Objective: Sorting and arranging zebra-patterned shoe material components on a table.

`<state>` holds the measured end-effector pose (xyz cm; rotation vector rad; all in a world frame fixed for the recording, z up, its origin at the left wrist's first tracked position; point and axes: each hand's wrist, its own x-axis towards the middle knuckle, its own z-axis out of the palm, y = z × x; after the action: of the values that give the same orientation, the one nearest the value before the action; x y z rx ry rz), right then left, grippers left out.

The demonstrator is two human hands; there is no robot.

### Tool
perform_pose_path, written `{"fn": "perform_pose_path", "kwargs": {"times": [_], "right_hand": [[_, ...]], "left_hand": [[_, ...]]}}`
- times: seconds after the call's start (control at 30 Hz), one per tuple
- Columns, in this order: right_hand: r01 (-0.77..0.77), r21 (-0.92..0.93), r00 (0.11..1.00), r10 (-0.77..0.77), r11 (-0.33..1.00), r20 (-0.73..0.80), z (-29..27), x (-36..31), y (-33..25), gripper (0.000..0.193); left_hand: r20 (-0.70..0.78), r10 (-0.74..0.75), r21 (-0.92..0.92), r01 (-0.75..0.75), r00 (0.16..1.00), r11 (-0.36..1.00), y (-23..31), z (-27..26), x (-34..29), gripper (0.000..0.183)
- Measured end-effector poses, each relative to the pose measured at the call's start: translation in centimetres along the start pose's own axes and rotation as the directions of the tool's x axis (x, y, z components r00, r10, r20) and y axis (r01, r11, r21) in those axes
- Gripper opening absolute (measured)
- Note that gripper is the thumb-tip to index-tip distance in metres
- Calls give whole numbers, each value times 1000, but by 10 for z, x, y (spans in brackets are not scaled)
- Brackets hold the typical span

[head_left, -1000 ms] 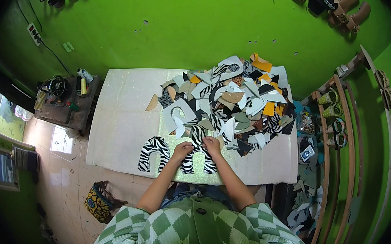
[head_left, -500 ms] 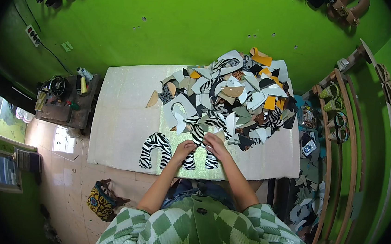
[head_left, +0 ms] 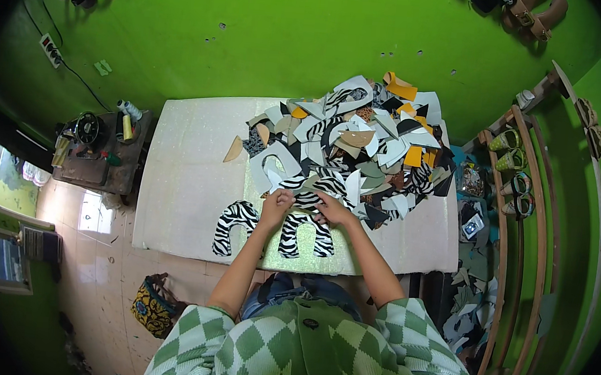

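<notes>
Two zebra-print arch-shaped pieces lie near the front edge of the table: a left arch (head_left: pixel 225 232) and a right arch (head_left: pixel 287 240). Just beyond the right arch, another zebra-print piece (head_left: pixel 306 200) is between my hands. My left hand (head_left: pixel 276 207) is closed at its left side, fingers curled inward. My right hand (head_left: pixel 334 211) is closed at its right side, with its lower fingers over the top of the right arch. The fingertips and part of the held piece are hard to make out.
A heap of cut scraps (head_left: pixel 355 136) in white, zebra, black, orange and tan covers the table's (head_left: pixel 196 157) far right. A sewing machine (head_left: pixel 89 132) stands at left, a wooden rack with sandals (head_left: pixel 514 160) at right. A patterned bag (head_left: pixel 153 308) rests on the floor.
Both hands have moved away from me toward the heap and slightly apart, with the zebra-print piece between them. The right arch shows more fully.
</notes>
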<state>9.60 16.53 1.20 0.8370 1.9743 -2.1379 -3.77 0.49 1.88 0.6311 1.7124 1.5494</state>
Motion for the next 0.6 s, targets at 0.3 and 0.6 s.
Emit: {"fn": "perform_pose_path", "kwargs": {"times": [0.3, 0.6], "right_hand": [[121, -176, 979, -146, 977, -139, -8, 0, 34, 29], [79, -157, 901, -138, 984, -412, -4, -7, 62, 25]], "left_hand": [[-48, -89, 185, 96, 995, 978, -42, -10, -5, 15], [-142, -77, 216, 107, 987, 971, -57, -3, -8, 15]]}}
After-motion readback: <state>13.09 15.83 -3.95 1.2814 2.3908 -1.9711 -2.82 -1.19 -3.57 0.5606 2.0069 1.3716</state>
